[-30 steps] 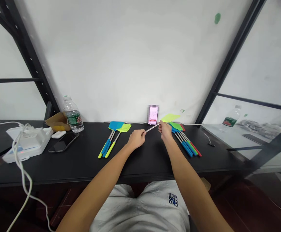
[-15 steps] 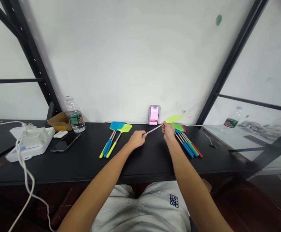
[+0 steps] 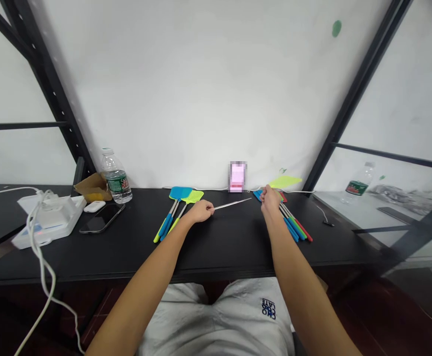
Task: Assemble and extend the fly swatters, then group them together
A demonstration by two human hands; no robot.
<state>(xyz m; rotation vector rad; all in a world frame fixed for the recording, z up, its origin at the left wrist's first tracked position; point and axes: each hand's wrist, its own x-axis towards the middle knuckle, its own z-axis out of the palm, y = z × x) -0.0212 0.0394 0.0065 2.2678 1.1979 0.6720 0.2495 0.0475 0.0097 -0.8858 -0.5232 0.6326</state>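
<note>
- head cam: the metal rod (image 3: 232, 203) and the yellow swatter head (image 3: 286, 182) just came apart. a moment ago the rod reached right up to it, now its tip sticks out bare, so that's two separate pieces imo
- left hand (image 3: 201, 211): fingers curled shut round the rod's left end, just right of the left swatters (image 3: 180, 193). can't tell what's inside the fist
- right hand (image 3: 271, 199): fingers pinched tight on the yellow head's base, over the far end of the right swatters (image 3: 293, 223)
</note>
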